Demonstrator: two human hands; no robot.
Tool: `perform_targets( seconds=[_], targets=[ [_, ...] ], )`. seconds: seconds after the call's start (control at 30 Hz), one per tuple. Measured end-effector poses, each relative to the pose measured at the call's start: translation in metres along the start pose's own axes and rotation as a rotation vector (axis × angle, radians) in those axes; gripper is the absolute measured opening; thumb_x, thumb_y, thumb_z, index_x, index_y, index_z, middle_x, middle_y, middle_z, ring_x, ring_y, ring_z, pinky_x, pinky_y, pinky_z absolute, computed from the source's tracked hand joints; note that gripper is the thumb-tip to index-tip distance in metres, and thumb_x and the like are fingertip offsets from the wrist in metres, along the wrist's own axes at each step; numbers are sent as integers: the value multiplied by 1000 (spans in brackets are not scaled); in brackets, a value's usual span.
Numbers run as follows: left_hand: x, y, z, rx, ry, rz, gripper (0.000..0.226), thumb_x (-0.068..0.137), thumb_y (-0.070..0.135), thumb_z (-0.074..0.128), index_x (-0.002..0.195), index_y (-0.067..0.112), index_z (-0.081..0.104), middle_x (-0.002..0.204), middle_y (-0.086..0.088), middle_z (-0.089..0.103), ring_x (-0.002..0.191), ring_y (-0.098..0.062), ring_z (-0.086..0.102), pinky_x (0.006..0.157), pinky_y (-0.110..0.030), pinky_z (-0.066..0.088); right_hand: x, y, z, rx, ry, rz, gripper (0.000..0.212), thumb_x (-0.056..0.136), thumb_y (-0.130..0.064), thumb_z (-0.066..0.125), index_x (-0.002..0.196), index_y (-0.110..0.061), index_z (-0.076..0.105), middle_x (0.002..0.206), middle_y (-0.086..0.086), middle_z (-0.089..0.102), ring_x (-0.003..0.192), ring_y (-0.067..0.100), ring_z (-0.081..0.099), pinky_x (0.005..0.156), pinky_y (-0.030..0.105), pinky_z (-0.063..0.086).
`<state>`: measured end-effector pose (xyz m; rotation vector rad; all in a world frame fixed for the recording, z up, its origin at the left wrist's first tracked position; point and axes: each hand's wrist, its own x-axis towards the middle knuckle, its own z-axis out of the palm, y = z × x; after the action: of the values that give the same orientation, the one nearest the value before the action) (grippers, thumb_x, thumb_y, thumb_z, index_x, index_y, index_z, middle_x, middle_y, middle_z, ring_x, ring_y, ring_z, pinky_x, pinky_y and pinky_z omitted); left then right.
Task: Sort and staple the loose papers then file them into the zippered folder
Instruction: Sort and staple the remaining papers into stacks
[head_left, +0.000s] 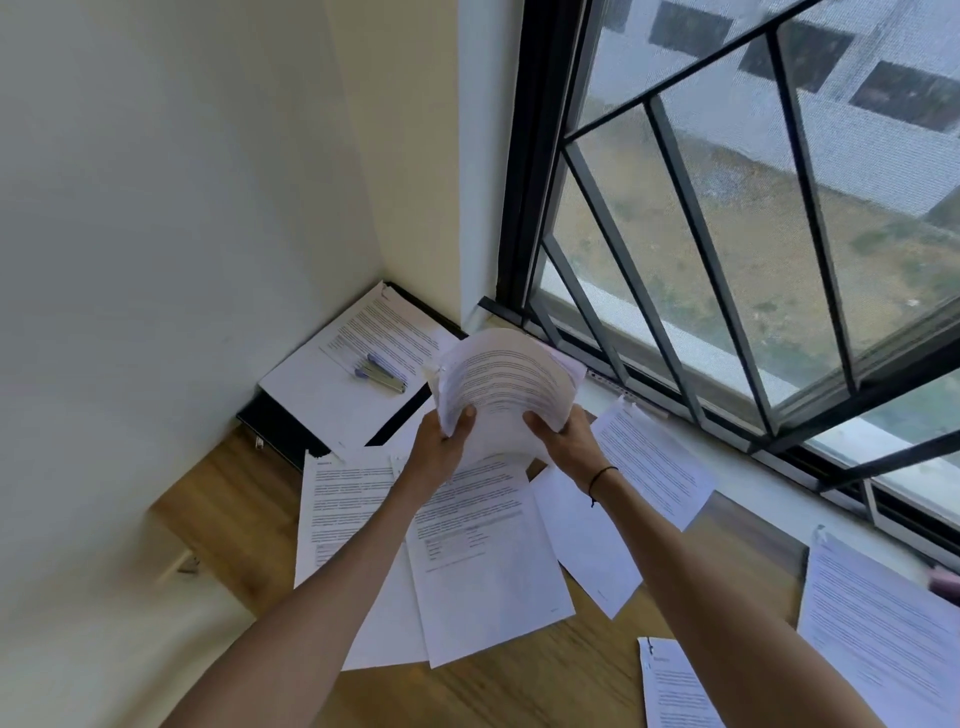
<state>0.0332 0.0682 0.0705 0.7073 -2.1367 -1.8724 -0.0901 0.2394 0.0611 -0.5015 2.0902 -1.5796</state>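
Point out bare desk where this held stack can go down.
Bare wood lies near you, between the overlapped middle sheets and the bottom-right page. Another strip borders the wall. The centre and the black folder are crowded.

text: none legible; printed lines on loose papers (483, 551) too blurred to read; no labels or brands

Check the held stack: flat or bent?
Bent. The stack bows upward between the left hand and right hand, lifted above the table.
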Motion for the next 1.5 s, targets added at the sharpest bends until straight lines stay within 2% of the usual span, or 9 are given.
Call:
perform_targets(
  seconds=[0.17,0.3,0.4,0.67,1.03,1.17,1.33,1.43,1.5],
  targets=[
    [4,-2,-4,30,72,-26,11,105,37,55,98,41,63,107,-16,72,97,-28,69,86,-50,56,3,3,5,-34,10,32,11,100,-20,65,111,-17,66,108,9,70,102,27,66,87,56,59],
    [12,-7,-20,7,100,-44,21,105,33,56,120,22,66,106,4,73,97,-1,68,81,-26,55,5,-6,5,-30,-86,-14,6,98,-30,67,103,-33,68,106,6,72,100,29,68,82,53,62],
    [6,-13,-31,-44,110,-111,21,104,27,59,122,20,65,106,14,70,97,4,67,75,-9,51,4,-4,7,-11,-160,-2,18,98,-31,69,114,-24,71,110,2,74,99,22,72,81,44,64],
    [-31,-56,-21,-138,114,-251,19,101,29,65,117,21,74,108,5,77,103,-15,74,84,-28,60,-13,23,25,-60,-146,74,15,96,-11,69,111,-10,71,107,0,76,98,18,73,79,35,63],
    [-70,-63,4,-69,-32,-253,36,102,34,64,136,26,63,128,15,69,118,-2,63,97,-14,48,-51,63,11,-103,-86,171,19,91,-10,75,110,-15,73,105,3,77,94,23,74,78,41,64],
    [-82,-69,6,-98,-87,-290,39,94,49,71,126,27,69,117,12,75,108,-7,71,96,-34,59,-64,74,-10,-90,-18,216,18,88,-13,77,104,-18,74,102,2,77,94,24,74,80,43,63],
    [-93,-89,-13,93,265,-411,37,87,55,75,103,23,66,94,4,74,88,-20,74,73,-42,62,-86,85,-43,-120,140,289,18,87,-5,76,97,-20,73,98,5,76,94,26,71,81,43,59],
    [-99,-100,-29,339,512,-448,51,82,52,81,116,22,59,108,3,64,96,-21,65,73,-34,50,-97,99,-62,-144,217,345,16,88,-11,77,102,-16,72,99,6,75,95,29,70,80,43,57],
    [-101,-102,-34,421,486,-486,65,76,56,84,121,22,52,111,4,55,96,-19,58,71,-34,48,-104,106,-71,-151,249,384,17,89,-13,77,105,-14,72,100,7,74,97,32,69,82,44,57]
  ],
)
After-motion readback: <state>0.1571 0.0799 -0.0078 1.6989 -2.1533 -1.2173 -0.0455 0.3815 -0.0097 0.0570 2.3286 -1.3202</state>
